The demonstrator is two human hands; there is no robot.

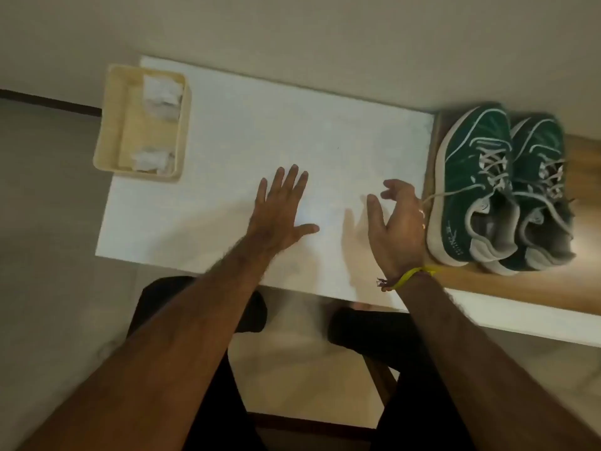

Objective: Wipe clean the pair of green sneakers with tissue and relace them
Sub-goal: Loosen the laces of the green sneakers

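Two green sneakers with white soles and white laces stand side by side on the wooden table at the right, the left sneaker (pixel 471 187) nearer my hands and the right sneaker (pixel 540 190) beyond it. My left hand (pixel 279 213) lies flat with spread fingers on the white sheet (pixel 260 125). Just left of the nearer sneaker, my right hand (pixel 395 222) hovers with loosely curved fingers and holds nothing. A loose lace end (pixel 455 192) reaches toward that hand. Crumpled white tissues (pixel 161 96) lie in a cream tray (pixel 110 135) at the far left.
The wooden table (pixel 487 288) runs off to the right, with its near edge just below the sneakers. A wall stands close behind the table. My legs in dark trousers are under the table's front edge.
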